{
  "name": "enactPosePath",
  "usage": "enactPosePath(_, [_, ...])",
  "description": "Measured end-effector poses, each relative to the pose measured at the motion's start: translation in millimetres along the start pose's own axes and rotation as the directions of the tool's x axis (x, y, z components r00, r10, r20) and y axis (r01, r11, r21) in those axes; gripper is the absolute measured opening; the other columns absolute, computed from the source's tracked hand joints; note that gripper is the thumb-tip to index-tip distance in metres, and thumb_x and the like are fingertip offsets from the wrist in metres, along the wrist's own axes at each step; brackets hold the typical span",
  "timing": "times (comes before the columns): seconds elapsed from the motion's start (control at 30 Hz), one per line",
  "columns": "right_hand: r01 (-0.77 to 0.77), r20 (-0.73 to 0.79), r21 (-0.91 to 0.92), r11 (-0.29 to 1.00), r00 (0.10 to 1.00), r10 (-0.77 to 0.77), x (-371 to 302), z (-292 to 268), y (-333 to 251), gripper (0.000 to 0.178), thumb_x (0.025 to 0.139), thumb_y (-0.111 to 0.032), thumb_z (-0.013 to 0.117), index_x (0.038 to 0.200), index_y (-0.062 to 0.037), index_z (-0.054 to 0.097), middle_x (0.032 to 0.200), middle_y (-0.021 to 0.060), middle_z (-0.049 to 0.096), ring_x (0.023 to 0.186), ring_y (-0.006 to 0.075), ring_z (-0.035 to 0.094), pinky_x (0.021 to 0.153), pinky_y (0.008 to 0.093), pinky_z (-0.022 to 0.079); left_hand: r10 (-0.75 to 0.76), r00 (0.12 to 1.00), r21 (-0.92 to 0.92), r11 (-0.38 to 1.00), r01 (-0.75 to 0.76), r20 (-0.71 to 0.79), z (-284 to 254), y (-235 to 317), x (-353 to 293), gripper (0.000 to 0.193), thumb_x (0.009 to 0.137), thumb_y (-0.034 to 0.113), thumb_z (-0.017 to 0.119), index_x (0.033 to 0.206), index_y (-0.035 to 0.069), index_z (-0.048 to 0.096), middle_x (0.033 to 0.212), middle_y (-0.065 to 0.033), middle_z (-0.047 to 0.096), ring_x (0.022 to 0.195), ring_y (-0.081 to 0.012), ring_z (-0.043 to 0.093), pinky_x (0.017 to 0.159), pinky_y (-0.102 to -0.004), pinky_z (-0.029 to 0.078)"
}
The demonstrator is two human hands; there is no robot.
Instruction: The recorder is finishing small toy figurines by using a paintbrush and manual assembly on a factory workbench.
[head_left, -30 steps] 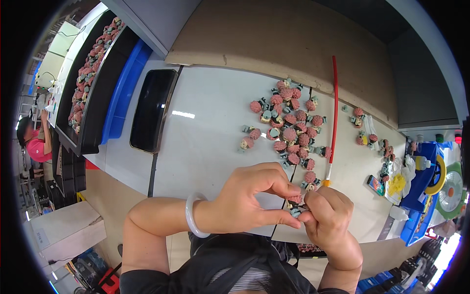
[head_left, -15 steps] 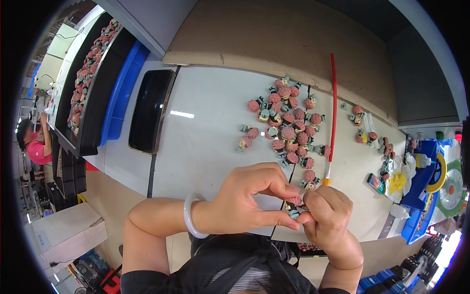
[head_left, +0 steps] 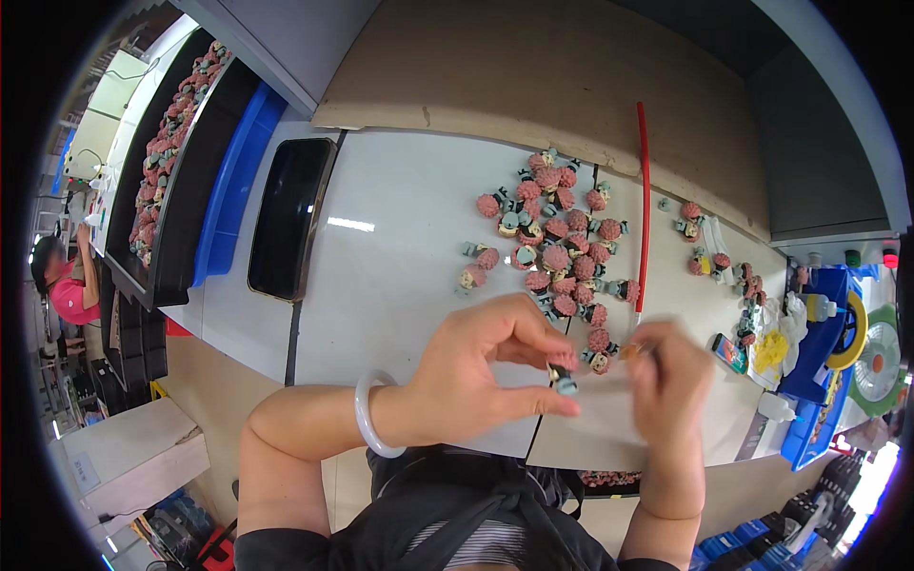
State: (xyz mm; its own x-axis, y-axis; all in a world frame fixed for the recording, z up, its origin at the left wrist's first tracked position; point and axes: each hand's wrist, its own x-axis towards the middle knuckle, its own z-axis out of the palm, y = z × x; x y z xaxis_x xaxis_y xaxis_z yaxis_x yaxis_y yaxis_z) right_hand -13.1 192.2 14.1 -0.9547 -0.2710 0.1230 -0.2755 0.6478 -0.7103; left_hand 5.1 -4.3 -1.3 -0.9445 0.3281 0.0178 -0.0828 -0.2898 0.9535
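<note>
A small figurine (head_left: 564, 379) with knobbly pink hair and a grey-green part is pinched between the thumb and fingers of my left hand (head_left: 476, 366), just above the table. My right hand (head_left: 671, 385) is smeared by motion, so its grip does not show. It lies to the right of the figurine, at the lower end of a thin red-handled brush (head_left: 644, 209); whether it touches the brush I cannot tell. Beyond my hands, several like figurines (head_left: 557, 257) lie in a loose cluster on the white table (head_left: 400, 238).
A dark phone (head_left: 291, 219) lies at the left, beside a blue tray (head_left: 231, 190) and a black tray (head_left: 181, 224) heaped with figurines. More figurines (head_left: 695, 224) lie at the right, near a blue bin (head_left: 819, 328) and a green fan (head_left: 874, 362). A co-worker (head_left: 71, 281) is far left.
My right hand has left the figurine and moved up and right to the brush's lower end. My left hand keeps hold of the figurine, which now shows more plainly.
</note>
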Motion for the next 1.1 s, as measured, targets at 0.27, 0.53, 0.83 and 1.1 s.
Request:
enactPosePath(0.27, [-0.374,-0.01,-0.088,0.923,0.927,0.375,24,3,28,0.02,0.079,-0.016,0.058,0.083,0.0031,0.052,0.055,0.0087,0.05,0.049,0.0117,0.042,0.047,0.0284,0.034,0.098,0.995,0.222,0.97,-0.1,0.019,-1,-6,4,0.038,0.061,-0.006,0.074,0.089,0.0,0.05,0.097,-0.0143,0.052,0.088,-0.0205,0.06,0.079,-0.032,0.052])
enactPosePath(0.53, [0.095,-0.346,0.489,0.867,0.934,0.093,-13,-11,-1,0.016,0.083,-0.008,0.053,0.087,-0.0037,0.038,0.059,0.009,0.053,0.046,0.0087,0.045,0.042,0.0209,0.036,0.146,0.989,0.455,0.881,-0.133,0.006,2,-1,7,0.035,0.058,0.005,0.079,0.081,0.003,0.053,0.082,-0.0106,0.058,0.078,-0.0191,0.062,0.069,-0.0277,0.052])
enactPosePath(0.83, [0.24,-0.396,0.445,0.863,0.917,-0.051,-15,-6,-3,0.013,0.076,0.007,0.052,0.082,-0.003,0.045,0.065,0.0095,0.056,0.057,0.0165,0.055,0.053,0.0258,0.044,0.243,0.969,0.531,0.815,-0.233,0.051,1,-2,5,0.035,0.057,0.003,0.079,0.081,0.004,0.054,0.078,-0.0095,0.059,0.077,-0.0204,0.062,0.065,-0.0282,0.05])
enactPosePath(1.1, [-0.275,-0.042,-0.333,0.902,0.96,0.278,5,-34,20,0.01,0.082,-0.009,0.053,0.081,-0.0012,0.047,0.054,0.0063,0.045,0.05,0.0133,0.046,0.047,0.0281,0.033,-0.035,0.999,0.039,0.999,0.035,0.016,0,0,8,0.032,0.07,-0.002,0.069,0.098,0.001,0.054,0.099,-0.008,0.053,0.088,-0.0161,0.058,0.082,-0.0312,0.048])
